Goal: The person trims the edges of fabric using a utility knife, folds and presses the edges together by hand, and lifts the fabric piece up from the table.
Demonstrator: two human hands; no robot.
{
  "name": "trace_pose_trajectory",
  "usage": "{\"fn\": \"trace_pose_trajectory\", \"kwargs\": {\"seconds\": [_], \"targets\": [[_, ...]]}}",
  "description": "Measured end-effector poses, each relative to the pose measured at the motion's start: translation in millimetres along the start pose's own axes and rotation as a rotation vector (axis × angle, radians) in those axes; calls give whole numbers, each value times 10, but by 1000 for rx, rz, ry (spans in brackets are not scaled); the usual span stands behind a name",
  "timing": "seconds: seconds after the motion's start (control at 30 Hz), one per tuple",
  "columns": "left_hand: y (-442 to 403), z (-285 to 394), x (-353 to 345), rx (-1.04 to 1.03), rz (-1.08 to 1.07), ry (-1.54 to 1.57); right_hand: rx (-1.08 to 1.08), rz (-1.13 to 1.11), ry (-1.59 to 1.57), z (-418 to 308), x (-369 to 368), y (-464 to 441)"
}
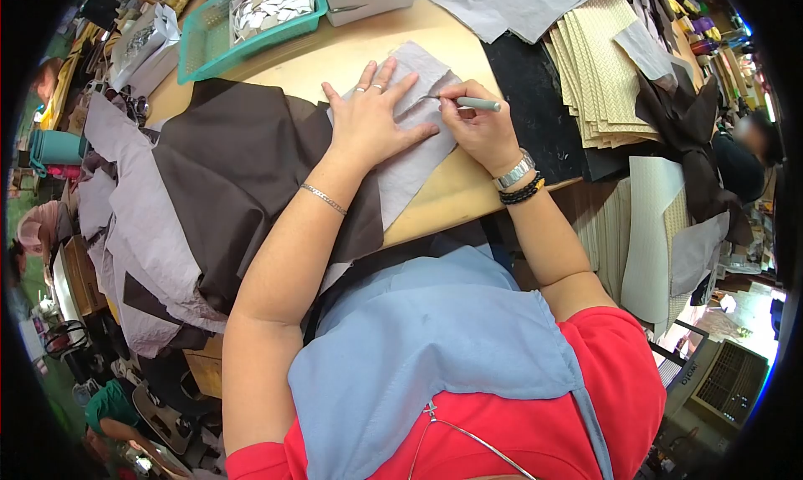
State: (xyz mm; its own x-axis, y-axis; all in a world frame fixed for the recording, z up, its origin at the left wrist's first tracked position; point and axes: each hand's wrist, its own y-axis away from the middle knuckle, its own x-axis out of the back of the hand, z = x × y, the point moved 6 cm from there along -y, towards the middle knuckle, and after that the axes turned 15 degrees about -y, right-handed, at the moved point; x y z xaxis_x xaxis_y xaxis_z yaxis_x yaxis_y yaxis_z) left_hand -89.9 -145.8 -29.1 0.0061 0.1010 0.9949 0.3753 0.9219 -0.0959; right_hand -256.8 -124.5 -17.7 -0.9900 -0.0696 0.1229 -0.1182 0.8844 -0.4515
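Note:
My left hand (376, 120) lies flat with its fingers spread, pressing on a pale grey-lilac sheet of leather or fabric (406, 179). Just right of it, my right hand (483, 130) grips a slim grey pen-like tool (477, 104). The tool's thin tip points left and meets the sheet near the left fingertips, where the material looks creased or folded. Whether the tip is a pen point or a blade is too small to tell. Dark brown material (238, 154) spreads beside and beneath my left forearm, draping over the table edge.
A teal basket (201, 49) with white pieces stands at the back left of the wooden table (435, 212), beside a white box (368, 7). A black mat (535, 103) and stacked cream textured sheets (598, 70) lie to the right. Other people are at the far left and right edges.

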Motion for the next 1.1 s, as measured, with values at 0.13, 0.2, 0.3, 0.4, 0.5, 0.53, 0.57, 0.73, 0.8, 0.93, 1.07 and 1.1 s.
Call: {"fn": "trace_pose_trajectory", "kwargs": {"seconds": [0.13, 0.2, 0.3, 0.4, 0.5, 0.53, 0.57, 0.73, 0.8, 0.93, 1.07, 1.1], "targets": [[6, -4, -16, -11, 43, 15, 31, 47, 50, -24, 50, -17], [6, 0, -14, -10, 35, 16, 40, 63, 84, -48, 51, -41], [-3, -3, -12, -7, 17, 19, 30, 77, 149, -17, 107, -73], [1, -2, -12, -7, 16, 21, 67, 99, 180, -24, 134, -116], [8, 2, 0, 0, 10, 28, 24, 146, 172, 55, 236, -165], [6, 2, -2, -2, 12, 28, -7, 165, 168, 95, 279, -182], [6, -3, -10, -4, 15, 29, 18, 166, 165, 102, 280, -188], [11, -1, 0, -6, 16, 29, -16, 245, 267, 126, 459, -255], [11, -5, 0, -6, 23, 35, -26, 298, 206, 176, 574, -264], [16, -13, -16, -3, 19, 37, -129, 272, -213, 95, 392, -205], [8, -7, -2, 4, -5, 26, -318, 103, -339, 81, 134, -100], [8, -9, -5, 4, -4, 25, -317, 90, -337, 112, 110, -87]]}}
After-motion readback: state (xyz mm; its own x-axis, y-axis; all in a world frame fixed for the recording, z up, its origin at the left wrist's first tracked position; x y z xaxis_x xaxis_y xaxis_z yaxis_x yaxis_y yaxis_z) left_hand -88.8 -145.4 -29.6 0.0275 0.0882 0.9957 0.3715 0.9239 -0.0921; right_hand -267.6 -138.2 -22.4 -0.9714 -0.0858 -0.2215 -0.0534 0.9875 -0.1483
